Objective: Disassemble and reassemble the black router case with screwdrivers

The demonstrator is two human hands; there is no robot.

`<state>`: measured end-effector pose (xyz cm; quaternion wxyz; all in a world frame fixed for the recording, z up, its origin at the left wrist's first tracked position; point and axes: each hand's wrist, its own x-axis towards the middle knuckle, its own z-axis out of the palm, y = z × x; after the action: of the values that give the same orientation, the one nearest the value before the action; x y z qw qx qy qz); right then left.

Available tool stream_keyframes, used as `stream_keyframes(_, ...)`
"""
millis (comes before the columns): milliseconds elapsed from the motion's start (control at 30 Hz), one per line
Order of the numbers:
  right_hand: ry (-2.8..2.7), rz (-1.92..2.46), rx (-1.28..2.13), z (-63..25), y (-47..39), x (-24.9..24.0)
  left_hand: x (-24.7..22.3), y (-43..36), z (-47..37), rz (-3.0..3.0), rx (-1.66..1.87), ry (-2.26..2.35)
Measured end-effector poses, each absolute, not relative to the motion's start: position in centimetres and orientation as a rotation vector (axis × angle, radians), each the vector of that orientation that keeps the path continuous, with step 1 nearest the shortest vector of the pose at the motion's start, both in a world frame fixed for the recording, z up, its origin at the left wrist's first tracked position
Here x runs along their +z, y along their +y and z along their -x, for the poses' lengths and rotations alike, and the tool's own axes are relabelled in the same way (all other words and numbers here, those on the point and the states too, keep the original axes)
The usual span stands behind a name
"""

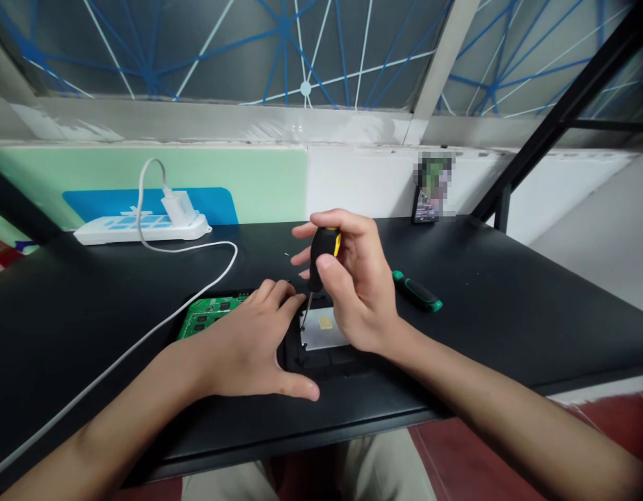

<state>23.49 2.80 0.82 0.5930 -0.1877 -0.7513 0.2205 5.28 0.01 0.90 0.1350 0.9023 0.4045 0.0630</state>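
Observation:
My right hand (360,289) is closed round the black and yellow handle of a screwdriver (320,257). The thin shaft slants down, and its tip meets the left edge of a silver metal plate (312,335) set in a black casing (326,362). A small yellowish square (326,323) sits on that plate. My left hand (253,341) lies over the casing's left part, fingers stretched and thumb spread, touching it. Partly beneath that hand, a green circuit board (204,316) shows at the left. The plate's right end is hidden behind my right hand.
A green and black tool handle (418,291) lies on the black table (509,299) at the right. A phone (430,195) leans on the back wall. The white power strip (144,228) holds a charger (178,208), whose white cable (196,291) crosses the table's left side.

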Motion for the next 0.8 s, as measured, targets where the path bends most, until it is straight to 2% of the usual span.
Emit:
stream_keyframes(367, -1.660, 0.413, 0.294, -23.19, 3.31, 0.94, 0.88, 0.09, -5.31, -2.629, 0.173, 1.162)
stream_keyframes(800, -1.747, 0.428, 0.534, -23.74, 2.80, 0.87, 0.72, 0.03, -5.20, -2.610, 0.229, 1.159)
